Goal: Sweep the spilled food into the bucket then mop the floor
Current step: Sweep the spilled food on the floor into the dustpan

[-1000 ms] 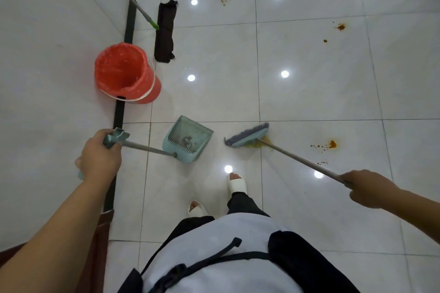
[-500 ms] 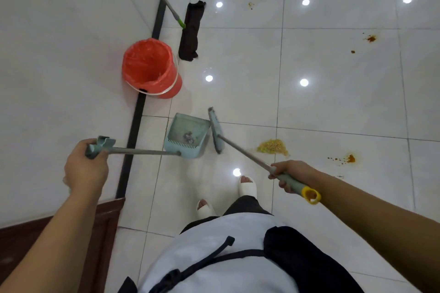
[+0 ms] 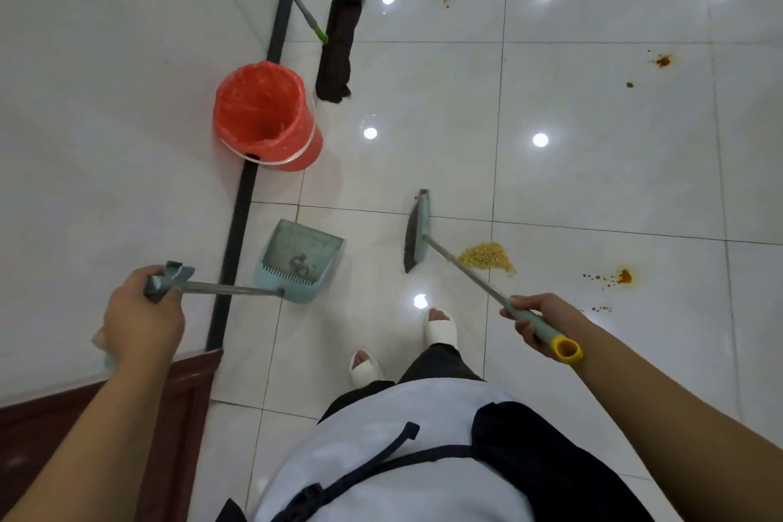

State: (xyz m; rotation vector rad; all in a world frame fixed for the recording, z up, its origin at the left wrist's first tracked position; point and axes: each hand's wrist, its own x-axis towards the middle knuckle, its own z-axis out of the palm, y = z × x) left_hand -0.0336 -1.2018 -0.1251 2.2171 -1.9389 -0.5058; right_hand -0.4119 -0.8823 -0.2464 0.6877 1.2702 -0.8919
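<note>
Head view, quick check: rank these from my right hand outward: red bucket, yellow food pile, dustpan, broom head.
From the right hand:
1. yellow food pile, on the floor just ahead of the hand.
2. broom head, left of the pile.
3. dustpan, further left.
4. red bucket, far left, by the wall.

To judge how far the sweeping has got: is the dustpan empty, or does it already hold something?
Not empty. The dustpan holds a small dark clump near its toothed edge; the rest looks bare.
</note>
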